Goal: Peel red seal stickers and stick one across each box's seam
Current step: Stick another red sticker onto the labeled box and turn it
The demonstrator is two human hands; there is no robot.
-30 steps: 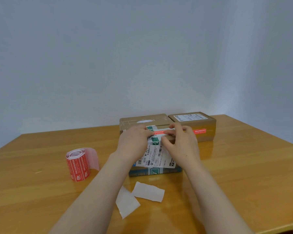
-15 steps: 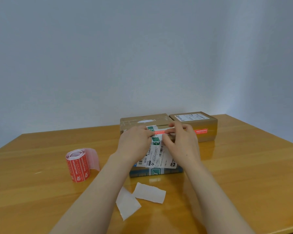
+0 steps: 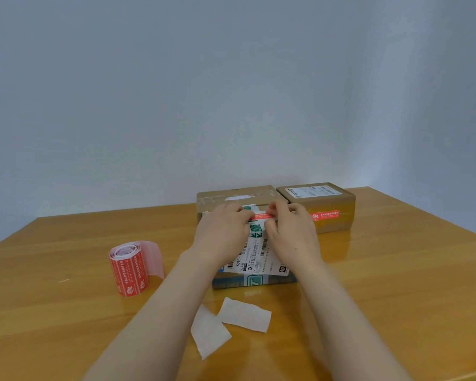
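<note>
Pinch grip on red sticker (image 3: 261,215) ends, left hand (image 3: 223,235) and right hand (image 3: 291,232), stretched over far edge of front box (image 3: 254,281). Likely feather-light, floppy, tacky; best held by corners, taut.

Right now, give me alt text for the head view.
The left hand and the right hand hold a red seal sticker by its ends at the far edge of a labelled box on a wooden table. Two brown boxes stand behind, the right one already stickered; a sticker roll and backing papers lie nearby.
</note>
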